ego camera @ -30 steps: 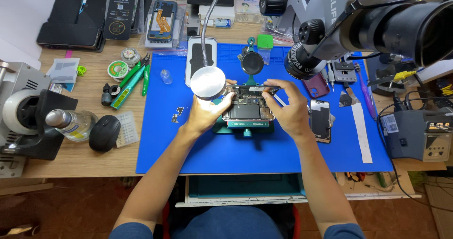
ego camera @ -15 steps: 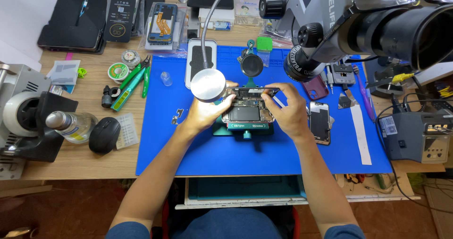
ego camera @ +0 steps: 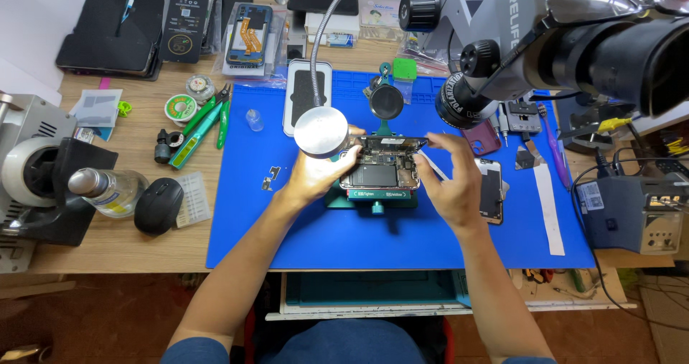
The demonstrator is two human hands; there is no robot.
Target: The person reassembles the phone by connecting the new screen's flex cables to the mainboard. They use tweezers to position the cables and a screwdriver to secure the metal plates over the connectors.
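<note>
Left hand (ego camera: 312, 177) fingers grasping opened phone (ego camera: 380, 166) in green clamp (ego camera: 373, 202); right hand (ego camera: 452, 184) fingers pinching its top edge; blue mat (ego camera: 287, 235) beneath.

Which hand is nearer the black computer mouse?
Left. The left hand is on the opened phone, on the side of the mouse; the right hand is beyond the phone.

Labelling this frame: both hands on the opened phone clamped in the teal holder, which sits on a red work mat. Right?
Not quite. The head view shows the work mat is blue, not red. The rest holds: the left hand and the right hand are both on the opened phone, which is clamped in the teal holder on that mat.
</note>
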